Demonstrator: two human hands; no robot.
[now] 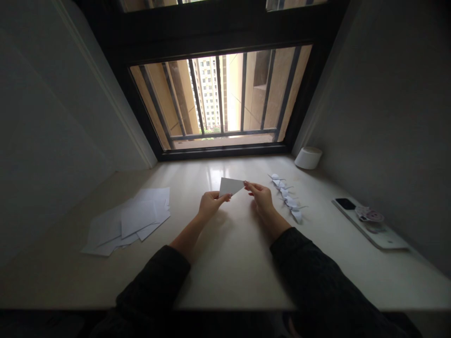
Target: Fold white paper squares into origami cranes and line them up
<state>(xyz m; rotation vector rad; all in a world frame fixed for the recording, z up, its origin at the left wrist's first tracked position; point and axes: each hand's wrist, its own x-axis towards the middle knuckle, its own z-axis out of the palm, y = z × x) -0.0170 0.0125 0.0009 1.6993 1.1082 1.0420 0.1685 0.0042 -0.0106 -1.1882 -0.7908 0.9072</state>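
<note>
The left hand [210, 203] and right hand [261, 195] are pinching a folded white paper [230, 186], fingers closed on its corners, holding it just above the worktop [229, 263]. A white round tub [308, 157] is sitting back right, its inside hidden. The small folded figures [287, 197] beside the right hand are staying too dim to make out.

A white triangular piece of folded paper [230, 186] is seen as matt and smooth. Beneath it, a pale cream polished tabletop [225, 263] is shown glossy, with window light mirrored. Left of the triangle, flat white paper sheets [130, 220] look matt; right of it, small white folded paper figures [287, 199] are seen. Beyond it, dark window bars [218, 94] appear to be metal.
</note>
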